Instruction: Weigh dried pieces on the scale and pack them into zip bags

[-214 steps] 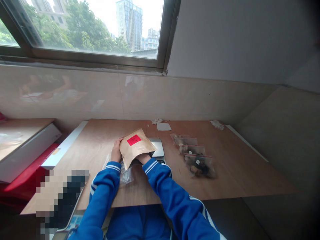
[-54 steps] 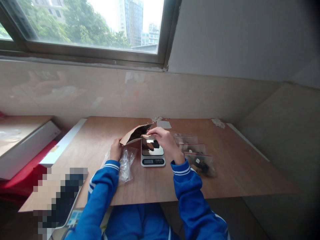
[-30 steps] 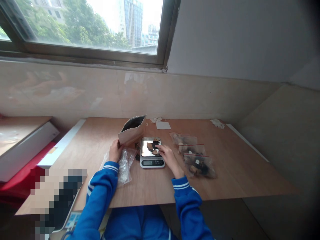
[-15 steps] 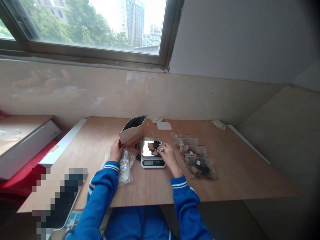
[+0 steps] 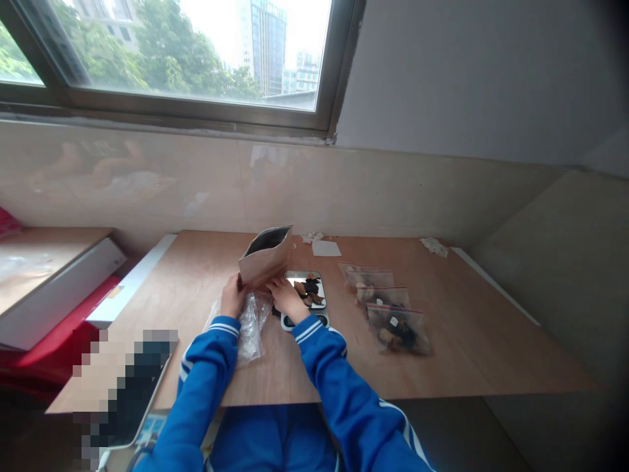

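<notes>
My left hand (image 5: 232, 296) is closed on the lower left part of a tan paper pouch (image 5: 265, 263), which leans with its dark mouth gaping. My right hand (image 5: 288, 299) reaches across the left side of a small digital scale (image 5: 318, 276). Its fingers are bent down at the pouch's lower edge, and what lies under their tips is hidden. Several dark and brown dried, flake-like pieces (image 5: 310, 288) lie on the scale's shiny plate. Below my left hand is a crumpled clear plastic bag (image 5: 251, 334); a dark piece (image 5: 276, 311) shows beside the scale.
Several zip bags (image 5: 398, 331) with dark and pale pieces lie in an overlapping row to the right. A white paper (image 5: 326, 248) and crumpled tissue (image 5: 434, 247) are near the wall. A partly pixelated dark device (image 5: 135, 387) rests at the table's left front.
My right hand has moved left from the pieces on the scale's plate to the scale's left side, by the pouch. My left hand stays on the pouch. The view has shifted slightly.
</notes>
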`<state>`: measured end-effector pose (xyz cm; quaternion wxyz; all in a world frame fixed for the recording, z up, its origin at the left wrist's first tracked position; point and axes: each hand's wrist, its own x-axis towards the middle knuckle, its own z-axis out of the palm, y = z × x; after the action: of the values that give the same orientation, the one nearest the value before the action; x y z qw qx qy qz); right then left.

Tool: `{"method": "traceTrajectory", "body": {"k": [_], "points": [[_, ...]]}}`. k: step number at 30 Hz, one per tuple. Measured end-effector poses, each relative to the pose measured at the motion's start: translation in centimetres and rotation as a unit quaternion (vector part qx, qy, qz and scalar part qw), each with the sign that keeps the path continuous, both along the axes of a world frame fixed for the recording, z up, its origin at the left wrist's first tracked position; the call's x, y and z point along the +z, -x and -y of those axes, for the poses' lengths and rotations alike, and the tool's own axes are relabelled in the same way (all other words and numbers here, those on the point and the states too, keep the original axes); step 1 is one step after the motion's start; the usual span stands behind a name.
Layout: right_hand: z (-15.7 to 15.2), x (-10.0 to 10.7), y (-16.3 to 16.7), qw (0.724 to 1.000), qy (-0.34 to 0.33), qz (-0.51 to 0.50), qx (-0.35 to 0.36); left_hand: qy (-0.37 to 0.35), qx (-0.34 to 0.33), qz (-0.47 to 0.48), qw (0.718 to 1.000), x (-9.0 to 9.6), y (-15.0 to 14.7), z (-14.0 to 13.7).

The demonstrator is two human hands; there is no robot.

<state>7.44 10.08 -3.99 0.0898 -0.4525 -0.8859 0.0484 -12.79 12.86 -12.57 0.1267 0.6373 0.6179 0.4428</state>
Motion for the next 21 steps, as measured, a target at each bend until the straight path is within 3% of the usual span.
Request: {"method": "traceTrajectory", "body": {"k": [6, 12, 21], "points": [[-1.6, -0.7, 0.9, 1.0, -0.004, 0.022, -0.002, -0.006, -0.004, 0.012, 1.0, -0.4, 0.2, -0.2], [-1.2, 0.3, 0.0, 0.999, -0.019, 0.026, -0.002, 0.0, 0.0, 0.004, 1.0, -0.3, 0.1, -0.2], [-0.4, 1.4, -1.7, 0.998, -0.025, -0.06, 0.013, 0.003, 0.012, 0.006, 1.0, 0.4, -0.3, 0.1]]}}
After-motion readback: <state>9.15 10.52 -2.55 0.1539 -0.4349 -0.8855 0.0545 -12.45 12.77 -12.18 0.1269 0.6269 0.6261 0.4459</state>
